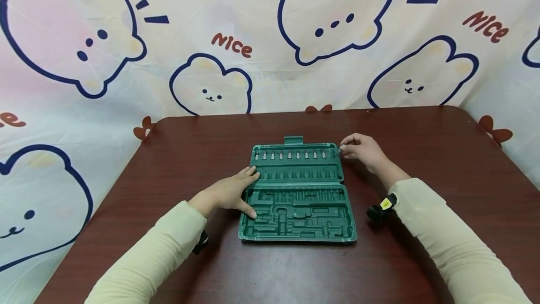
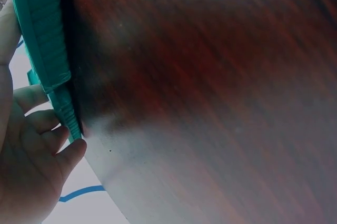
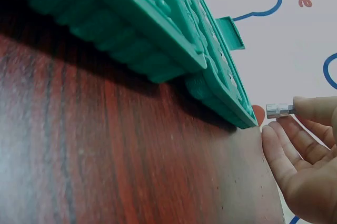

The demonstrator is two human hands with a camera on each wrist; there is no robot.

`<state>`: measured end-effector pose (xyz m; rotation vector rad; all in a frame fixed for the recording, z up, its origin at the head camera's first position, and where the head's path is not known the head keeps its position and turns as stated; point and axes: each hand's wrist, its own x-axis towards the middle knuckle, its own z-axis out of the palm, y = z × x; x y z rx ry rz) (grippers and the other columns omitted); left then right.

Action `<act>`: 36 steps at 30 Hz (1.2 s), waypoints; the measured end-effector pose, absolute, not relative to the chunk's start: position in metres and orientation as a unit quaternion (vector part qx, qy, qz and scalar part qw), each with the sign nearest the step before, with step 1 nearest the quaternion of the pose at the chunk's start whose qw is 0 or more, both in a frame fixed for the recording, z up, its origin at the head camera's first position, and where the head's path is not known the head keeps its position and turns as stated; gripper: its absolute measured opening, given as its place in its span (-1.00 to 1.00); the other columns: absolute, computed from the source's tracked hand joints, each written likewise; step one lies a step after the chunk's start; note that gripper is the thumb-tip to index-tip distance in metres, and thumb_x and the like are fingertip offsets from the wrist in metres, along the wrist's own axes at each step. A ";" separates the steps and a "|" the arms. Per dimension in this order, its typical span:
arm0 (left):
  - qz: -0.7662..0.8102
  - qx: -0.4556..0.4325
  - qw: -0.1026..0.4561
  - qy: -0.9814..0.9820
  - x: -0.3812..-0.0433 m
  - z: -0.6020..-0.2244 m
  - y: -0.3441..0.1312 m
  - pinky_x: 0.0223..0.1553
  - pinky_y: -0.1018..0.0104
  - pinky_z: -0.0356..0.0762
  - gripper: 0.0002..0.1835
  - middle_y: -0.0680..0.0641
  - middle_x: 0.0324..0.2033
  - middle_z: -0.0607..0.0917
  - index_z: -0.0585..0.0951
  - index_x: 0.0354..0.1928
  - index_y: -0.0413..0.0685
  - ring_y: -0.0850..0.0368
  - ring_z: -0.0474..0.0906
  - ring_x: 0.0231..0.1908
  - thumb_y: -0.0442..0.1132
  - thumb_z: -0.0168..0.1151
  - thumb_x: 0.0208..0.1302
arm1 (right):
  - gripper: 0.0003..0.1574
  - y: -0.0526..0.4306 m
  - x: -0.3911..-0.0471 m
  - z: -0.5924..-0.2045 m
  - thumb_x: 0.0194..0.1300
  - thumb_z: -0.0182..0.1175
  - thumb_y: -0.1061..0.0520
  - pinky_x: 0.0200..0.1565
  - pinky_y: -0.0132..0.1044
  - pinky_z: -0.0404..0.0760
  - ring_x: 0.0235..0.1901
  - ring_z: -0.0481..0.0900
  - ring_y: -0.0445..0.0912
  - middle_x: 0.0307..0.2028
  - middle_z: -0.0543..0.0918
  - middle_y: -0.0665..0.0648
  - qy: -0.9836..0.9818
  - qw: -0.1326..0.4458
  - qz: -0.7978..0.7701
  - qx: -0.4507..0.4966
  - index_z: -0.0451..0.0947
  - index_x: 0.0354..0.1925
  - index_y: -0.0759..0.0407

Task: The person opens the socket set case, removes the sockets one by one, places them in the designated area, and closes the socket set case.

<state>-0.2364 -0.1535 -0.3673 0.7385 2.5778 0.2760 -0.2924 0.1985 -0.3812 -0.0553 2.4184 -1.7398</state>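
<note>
A green tool case lies unfolded on the table, its many moulded recesses showing. Along the far half's upper row stand several small silver sockets. My left hand rests on the case's left edge, fingers on the far half and thumb over the near half. In the left wrist view, the left hand lies against the case's side. Off the far right corner, my right hand pinches a small silver socket between thumb and fingers, apart from the case.
A dark reddish-brown wooden table carries the case. A green latch flap sticks out from its far edge. Behind the table hangs a pale cloth with cartoon bears. A black wrist strap sits on the right wrist.
</note>
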 end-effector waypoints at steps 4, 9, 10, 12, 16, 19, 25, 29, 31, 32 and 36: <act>0.101 0.267 0.221 0.932 -0.236 -0.368 -0.154 0.10 0.08 0.10 0.13 -0.01 0.31 -0.19 -0.05 0.32 -0.01 0.10 -0.34 0.27 0.28 0.24 -0.27 | -0.63 0.205 -0.289 -0.382 0.23 0.03 0.15 -0.15 -0.19 0.46 -0.21 0.46 -0.02 -0.14 0.40 0.25 0.808 0.082 -0.583 -0.012 0.34 -0.08 0.39; 0.106 0.268 0.222 0.931 -0.237 -0.368 -0.154 0.10 0.06 0.10 0.13 -0.02 0.31 -0.20 -0.05 0.33 -0.01 0.09 -0.34 0.27 0.28 0.25 -0.27 | -0.59 0.213 -0.285 -0.384 0.24 0.03 0.13 -0.16 -0.23 0.47 -0.18 0.46 0.00 -0.12 0.39 0.25 0.812 0.082 -0.578 -0.006 0.33 -0.05 0.41; 0.107 0.268 0.221 0.932 -0.237 -0.368 -0.155 0.09 0.06 0.11 0.13 -0.02 0.31 -0.20 -0.05 0.33 -0.01 0.10 -0.34 0.27 0.28 0.25 -0.27 | -0.59 0.215 -0.284 -0.384 0.24 0.03 0.13 -0.17 -0.24 0.47 -0.18 0.45 0.00 -0.11 0.38 0.25 0.812 0.083 -0.578 -0.005 0.33 -0.05 0.41; 0.107 0.267 0.221 0.932 -0.237 -0.369 -0.155 0.08 0.07 0.14 0.13 -0.01 0.31 -0.20 -0.05 0.33 -0.01 0.10 -0.34 0.27 0.28 0.24 -0.27 | -0.60 0.217 -0.282 -0.384 0.24 0.02 0.15 -0.17 -0.24 0.47 -0.19 0.45 -0.01 -0.12 0.38 0.25 0.810 0.085 -0.580 -0.003 0.32 -0.05 0.42; 0.109 0.270 0.218 0.931 -0.237 -0.369 -0.155 0.07 0.06 0.15 0.13 -0.02 0.31 -0.19 -0.05 0.32 -0.02 0.09 -0.33 0.27 0.28 0.25 -0.27 | -0.62 0.222 -0.278 -0.383 0.24 0.02 0.18 -0.18 -0.26 0.48 -0.22 0.45 -0.07 -0.12 0.38 0.25 0.809 0.092 -0.581 0.001 0.33 -0.06 0.42; 0.109 0.269 0.218 0.932 -0.237 -0.370 -0.154 0.08 0.06 0.14 0.13 -0.02 0.31 -0.19 -0.05 0.32 -0.02 0.09 -0.33 0.27 0.28 0.25 -0.28 | -0.62 0.226 -0.275 -0.384 0.23 0.03 0.18 -0.20 -0.28 0.48 -0.22 0.45 -0.08 -0.11 0.38 0.26 0.811 0.095 -0.577 0.003 0.33 -0.06 0.42; 0.108 0.261 0.219 0.934 -0.236 -0.370 -0.153 0.09 0.08 0.13 0.14 0.01 0.31 -0.20 -0.05 0.33 0.01 0.12 -0.33 0.27 0.29 0.25 -0.30 | -0.63 0.234 -0.272 -0.385 0.23 0.03 0.17 -0.22 -0.29 0.49 -0.21 0.45 -0.03 -0.13 0.40 0.27 0.823 0.101 -0.559 0.004 0.35 -0.07 0.40; 0.108 0.261 0.217 0.935 -0.236 -0.371 -0.154 0.08 0.07 0.13 0.14 0.02 0.31 -0.20 -0.06 0.33 0.02 0.12 -0.34 0.27 0.30 0.24 -0.30 | -0.64 0.238 -0.269 -0.385 0.23 0.02 0.19 -0.21 -0.26 0.49 -0.22 0.47 -0.02 -0.14 0.41 0.27 0.826 0.112 -0.553 0.005 0.34 -0.06 0.41; 0.109 0.261 0.217 0.934 -0.236 -0.371 -0.154 0.08 0.06 0.14 0.14 0.02 0.31 -0.20 -0.06 0.33 0.03 0.11 -0.34 0.27 0.30 0.24 -0.30 | -0.65 0.239 -0.268 -0.385 0.23 0.01 0.21 -0.21 -0.26 0.49 -0.23 0.47 -0.02 -0.14 0.42 0.26 0.827 0.118 -0.550 0.003 0.34 -0.06 0.41; 0.110 0.261 0.217 0.934 -0.236 -0.371 -0.154 0.08 0.06 0.14 0.15 0.02 0.31 -0.20 -0.06 0.33 0.02 0.11 -0.34 0.27 0.30 0.24 -0.30 | -0.66 0.239 -0.267 -0.385 0.23 0.01 0.21 -0.21 -0.26 0.49 -0.24 0.47 -0.02 -0.15 0.42 0.26 0.828 0.120 -0.547 0.001 0.35 -0.06 0.41; 0.112 0.262 0.217 0.934 -0.235 -0.370 -0.154 0.08 0.05 0.14 0.14 0.01 0.31 -0.20 -0.05 0.33 0.02 0.11 -0.33 0.27 0.30 0.24 -0.30 | -0.68 0.241 -0.265 -0.386 0.22 0.01 0.23 -0.23 -0.26 0.50 -0.26 0.48 -0.04 -0.21 0.46 0.25 0.832 0.127 -0.539 -0.010 0.37 -0.10 0.43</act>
